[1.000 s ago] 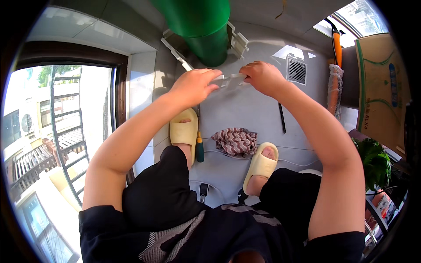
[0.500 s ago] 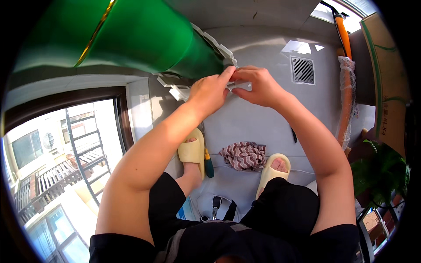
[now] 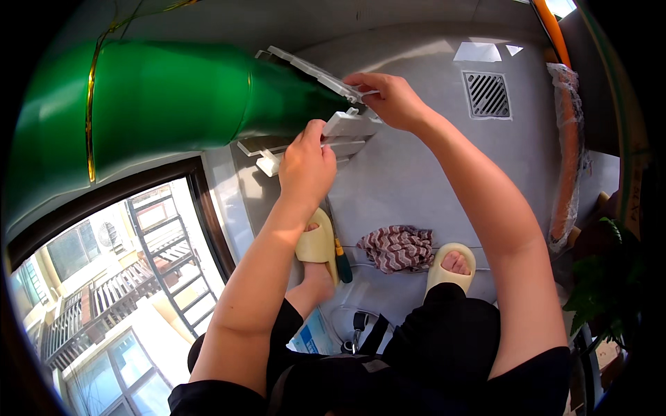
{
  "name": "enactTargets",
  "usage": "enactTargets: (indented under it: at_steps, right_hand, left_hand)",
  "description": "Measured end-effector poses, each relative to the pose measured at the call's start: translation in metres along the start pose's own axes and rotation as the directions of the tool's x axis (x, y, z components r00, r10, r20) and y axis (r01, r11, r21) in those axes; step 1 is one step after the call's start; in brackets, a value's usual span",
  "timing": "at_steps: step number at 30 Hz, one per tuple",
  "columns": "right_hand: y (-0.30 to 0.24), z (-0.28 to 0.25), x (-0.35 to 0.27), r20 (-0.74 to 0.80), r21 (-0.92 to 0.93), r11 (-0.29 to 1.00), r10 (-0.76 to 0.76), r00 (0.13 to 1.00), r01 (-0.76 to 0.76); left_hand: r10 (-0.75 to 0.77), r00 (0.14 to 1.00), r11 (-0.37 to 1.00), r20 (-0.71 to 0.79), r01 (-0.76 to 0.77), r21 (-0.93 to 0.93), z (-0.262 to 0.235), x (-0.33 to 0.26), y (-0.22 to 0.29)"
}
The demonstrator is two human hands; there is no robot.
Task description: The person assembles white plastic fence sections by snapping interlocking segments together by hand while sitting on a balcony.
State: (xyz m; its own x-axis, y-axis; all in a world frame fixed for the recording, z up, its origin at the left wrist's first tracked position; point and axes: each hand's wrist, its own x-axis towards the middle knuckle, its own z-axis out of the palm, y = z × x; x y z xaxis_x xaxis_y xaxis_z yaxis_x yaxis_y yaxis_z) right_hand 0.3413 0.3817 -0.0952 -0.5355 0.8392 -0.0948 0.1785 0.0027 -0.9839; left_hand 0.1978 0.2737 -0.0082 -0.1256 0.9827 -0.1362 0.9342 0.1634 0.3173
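A large glossy green tapering cylinder (image 3: 173, 93) with a gold band reaches in from the upper left. White plastic strips surround its narrow end. My left hand (image 3: 307, 166) is closed at one end of a short white plastic piece (image 3: 349, 123), thumb and fingers against it. My right hand (image 3: 394, 102) pinches the near end of a long white plastic strip (image 3: 312, 73) on the far side of the cylinder. Another white strip (image 3: 269, 163) lies along the near side, left of my left hand. My fingers partly hide where the pieces meet.
A patterned cloth (image 3: 395, 248) lies on the grey floor between my slippered feet, with a green-and-yellow handled tool (image 3: 343, 260) nearby. A floor drain (image 3: 488, 95) is at the far right. A plastic-wrapped orange pole (image 3: 567, 152) and a plant (image 3: 602, 277) stand right; a window (image 3: 125, 277) is left.
My hands, close together before, have moved apart; the left came down and left with the white piece, the right slightly up. The view has shifted, showing more of the white strips.
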Motion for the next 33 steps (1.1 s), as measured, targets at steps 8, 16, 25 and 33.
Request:
enactTargets:
  at_steps: [8, 16, 25, 33]
  right_hand:
    - [0.013, 0.013, -0.001, -0.015, 0.100, 0.995, -0.019, 1.000, 0.020]
    - [0.003, 0.017, -0.006, -0.083, 0.241, 0.969, -0.029, 0.996, 0.048]
    - [0.005, 0.023, -0.012, -0.021, 0.216, 0.971, -0.094, 0.995, 0.097]
    - [0.005, 0.031, -0.014, -0.059, 0.206, 0.970, -0.117, 0.991, 0.126]
  left_hand:
    - [-0.006, 1.000, 0.999, -0.029, 0.008, 0.051, 0.001, -0.006, -0.001]
    - [-0.025, 0.999, 1.000, -0.037, 0.024, -0.020, 0.006, -0.007, -0.002]
    - [-0.213, 0.974, 0.951, 0.080, 0.225, -0.211, 0.007, -0.008, 0.005]
    - [-0.201, 0.973, 0.887, 0.118, 0.231, -0.399, 0.015, -0.013, 0.006]
